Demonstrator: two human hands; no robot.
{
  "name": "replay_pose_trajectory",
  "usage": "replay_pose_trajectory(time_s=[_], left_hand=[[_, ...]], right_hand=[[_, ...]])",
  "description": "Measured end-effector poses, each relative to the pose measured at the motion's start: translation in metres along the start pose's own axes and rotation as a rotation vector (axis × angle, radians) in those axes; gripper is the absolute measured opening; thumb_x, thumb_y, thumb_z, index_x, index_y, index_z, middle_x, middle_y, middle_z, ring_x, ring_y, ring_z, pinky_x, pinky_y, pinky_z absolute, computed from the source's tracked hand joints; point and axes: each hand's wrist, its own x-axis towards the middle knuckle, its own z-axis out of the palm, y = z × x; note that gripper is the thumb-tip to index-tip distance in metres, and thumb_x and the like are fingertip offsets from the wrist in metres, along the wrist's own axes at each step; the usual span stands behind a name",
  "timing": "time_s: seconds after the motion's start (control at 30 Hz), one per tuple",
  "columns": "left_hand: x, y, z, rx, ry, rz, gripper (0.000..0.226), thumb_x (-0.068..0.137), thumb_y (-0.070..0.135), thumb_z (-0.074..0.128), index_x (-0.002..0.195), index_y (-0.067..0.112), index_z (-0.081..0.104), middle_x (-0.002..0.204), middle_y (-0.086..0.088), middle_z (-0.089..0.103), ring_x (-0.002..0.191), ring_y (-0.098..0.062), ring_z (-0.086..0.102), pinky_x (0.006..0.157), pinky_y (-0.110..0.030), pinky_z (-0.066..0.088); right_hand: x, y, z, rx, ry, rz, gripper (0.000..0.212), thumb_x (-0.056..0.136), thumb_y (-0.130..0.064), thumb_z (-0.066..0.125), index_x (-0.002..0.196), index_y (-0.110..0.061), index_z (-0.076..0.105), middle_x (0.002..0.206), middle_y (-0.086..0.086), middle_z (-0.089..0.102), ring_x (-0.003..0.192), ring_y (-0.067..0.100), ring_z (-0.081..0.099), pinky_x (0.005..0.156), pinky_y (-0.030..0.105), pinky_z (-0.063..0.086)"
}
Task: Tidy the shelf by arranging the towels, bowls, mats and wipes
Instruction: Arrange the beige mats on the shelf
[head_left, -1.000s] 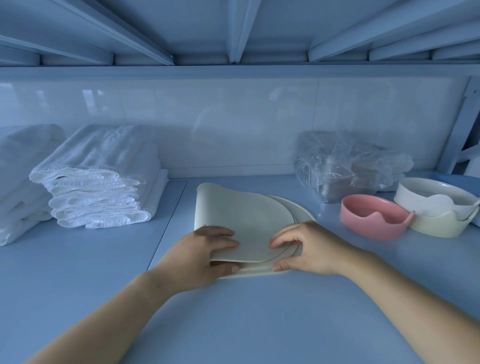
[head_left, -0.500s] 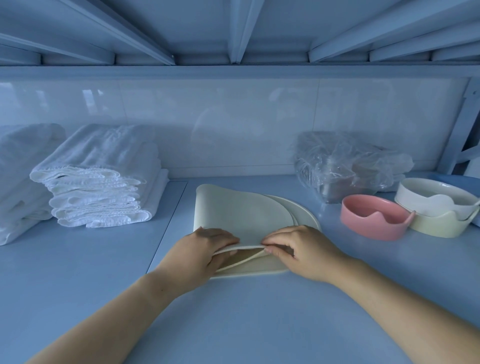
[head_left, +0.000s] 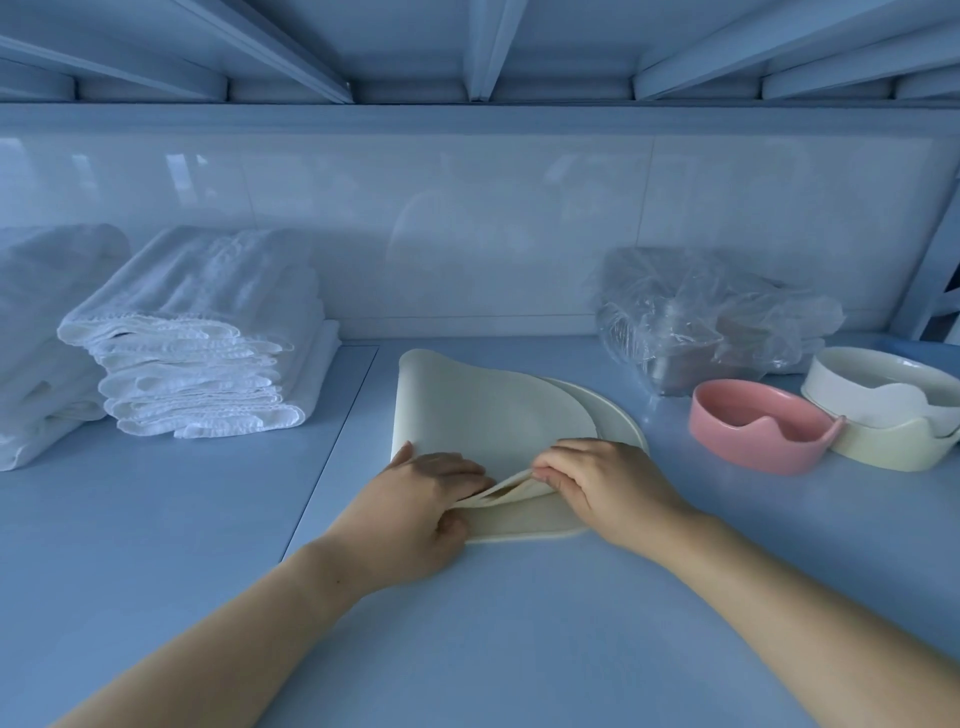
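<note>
Left hand (head_left: 415, 499) and right hand (head_left: 608, 483), fingers curled, pinch the lifted near edge of the cream mat (head_left: 483, 410). Folded towels (head_left: 208, 364) lie to its left

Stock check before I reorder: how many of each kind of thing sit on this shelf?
Towel stacks: 2
Cream mat pile: 1, layers uncountable
Bowls: 3, pink bowl, white bowl, pale yellow bowl
Plastic-wrapped pack: 1
Total: 7

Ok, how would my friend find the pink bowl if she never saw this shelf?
Look along the blue shelf to its right end, in front of the crinkly clear plastic bag. The pink bowl sits there, left of the nested pale bowls. It is the only pink thing, with a wavy notch in its near rim.
</note>
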Motion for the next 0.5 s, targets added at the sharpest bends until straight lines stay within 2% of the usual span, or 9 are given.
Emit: replay_pose_trajectory(time_s=[0.13,0.2,0.27,0.33,0.43,0.5], left_hand=[[0.0,-0.004,0.003,-0.06,-0.003,-0.065,0.05,0.084,0.027,0.024,0.121,0.023,0.058,0.114,0.009,0.064,0.1,-0.013,0.057,0.095,-0.031,0.033],[-0.001,-0.005,0.005,-0.111,0.008,-0.113,0.047,0.089,0.033,0.022,0.123,0.03,0.053,0.115,0.01,0.064,0.095,-0.024,0.061,0.097,-0.034,0.038],[-0.002,-0.005,0.008,-0.137,0.003,-0.138,0.041,0.09,0.038,0.019,0.122,0.039,0.044,0.116,0.014,0.063,0.092,-0.03,0.059,0.092,-0.039,0.046],[-0.002,-0.006,0.008,-0.151,-0.007,-0.125,0.041,0.09,0.041,0.016,0.124,0.042,0.039,0.116,0.018,0.061,0.093,-0.03,0.057,0.091,-0.04,0.046],[-0.002,-0.004,0.007,-0.179,-0.021,-0.057,0.04,0.094,0.032,0.026,0.127,0.035,0.048,0.104,0.023,0.058,0.088,-0.018,0.055,0.085,-0.024,0.041],[-0.002,-0.004,0.005,-0.188,-0.057,-0.028,0.039,0.093,0.023,0.033,0.126,0.028,0.053,0.104,0.017,0.059,0.092,-0.007,0.051,0.077,-0.012,0.036]], right_hand=[[-0.001,0.002,-0.005,0.038,0.002,0.004,0.034,0.09,-0.042,0.035,0.082,-0.022,0.062,0.075,-0.009,0.062,0.069,0.013,0.056,0.055,0.029,0.048],[-0.004,0.001,-0.01,0.071,-0.031,-0.004,0.032,0.089,-0.045,0.04,0.088,-0.023,0.063,0.082,-0.013,0.064,0.076,0.006,0.057,0.064,0.028,0.05],[-0.006,0.001,-0.012,0.075,-0.056,-0.007,0.04,0.084,-0.056,0.046,0.098,-0.024,0.066,0.096,-0.016,0.066,0.089,0.002,0.058,0.075,0.021,0.05],[-0.006,0.0,-0.012,0.039,-0.057,-0.013,0.047,0.079,-0.059,0.049,0.103,-0.024,0.068,0.105,-0.015,0.066,0.095,0.003,0.058,0.079,0.019,0.049],[-0.004,-0.001,-0.011,0.022,-0.02,-0.064,0.028,0.082,-0.042,0.049,0.089,-0.027,0.071,0.091,-0.016,0.069,0.081,0.009,0.063,0.065,0.025,0.055],[-0.004,0.0,-0.014,0.04,-0.057,-0.039,0.025,0.08,-0.039,0.047,0.081,-0.028,0.07,0.078,-0.014,0.068,0.072,0.008,0.06,0.059,0.027,0.052]])
